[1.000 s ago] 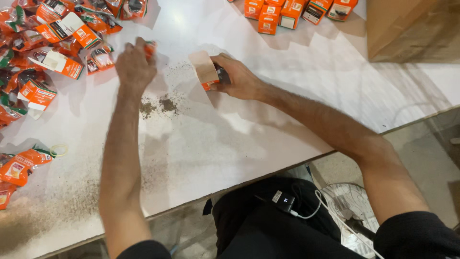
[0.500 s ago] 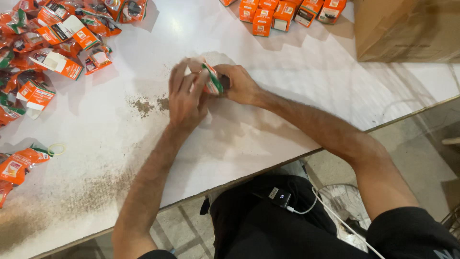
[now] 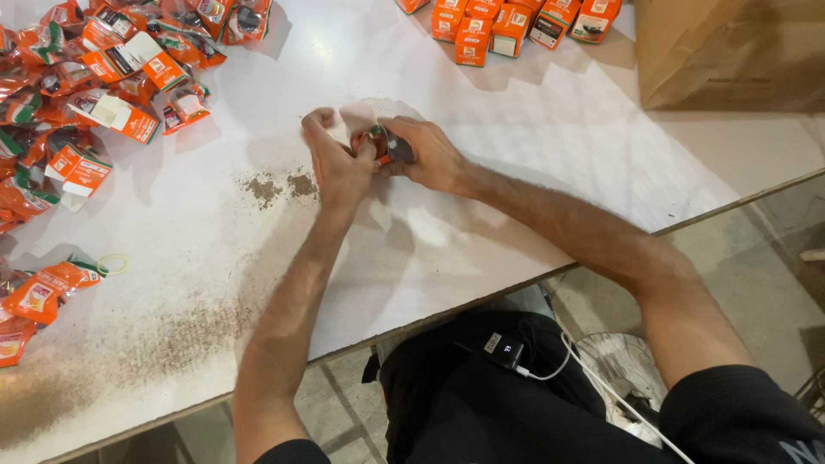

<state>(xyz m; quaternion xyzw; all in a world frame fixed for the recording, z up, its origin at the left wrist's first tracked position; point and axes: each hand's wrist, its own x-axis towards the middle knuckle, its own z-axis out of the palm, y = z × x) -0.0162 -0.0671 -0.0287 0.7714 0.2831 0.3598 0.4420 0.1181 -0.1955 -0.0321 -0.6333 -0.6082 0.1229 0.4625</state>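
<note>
I saw both hands meeting on one small orange packet (image 3: pixel 378 142), at twelve o'clock from my body on the white bench (image 3: pixel 533 172). The left hand (image 3: pixel 337 163) pinched its pale crinkled edge; the right hand (image 3: pixel 430 155) gripped its dark end. Its long axis ran three to nine, equally near both. Glossy packets (image 3: pixel 103 77) lay at ten, square cartons (image 3: pixel 507 21) at one.

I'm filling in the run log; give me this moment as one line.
left hand: on small orange packet | right hand: grips same packet | white table | orange boxes beyond
</note>
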